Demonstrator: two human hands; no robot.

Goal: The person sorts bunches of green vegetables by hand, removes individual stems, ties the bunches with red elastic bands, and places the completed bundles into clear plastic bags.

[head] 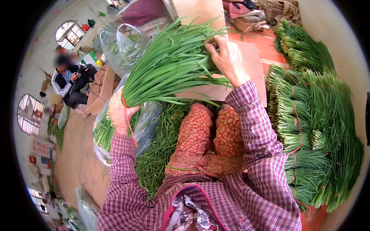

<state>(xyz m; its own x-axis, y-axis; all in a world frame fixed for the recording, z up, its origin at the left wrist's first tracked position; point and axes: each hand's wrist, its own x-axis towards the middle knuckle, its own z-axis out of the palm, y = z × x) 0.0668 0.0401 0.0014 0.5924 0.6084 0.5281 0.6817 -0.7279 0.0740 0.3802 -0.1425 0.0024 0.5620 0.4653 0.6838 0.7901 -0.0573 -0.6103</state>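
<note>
My left hand (121,111) is closed around the base of a bunch of garlic chives (170,66). A red tie (123,101) wraps the bunch just above my fist, and its loose end hangs down past the wrist. The long green leaves fan out to the upper right. At their tips is my right hand (228,57), thumb and forefinger bent close together against the leaves. Whether it pinches any of them is hidden. A flat cardboard sheet (248,66) lies beneath the right hand and the leaf tips.
Tied chive bundles (303,115) are stacked along the wall at right. Loose leaves (164,135) lie beside my legs. Clear plastic bags of greens (101,138) stand at left, near a cardboard box (101,89). Beyond it sits a person (70,78) holding a dark object.
</note>
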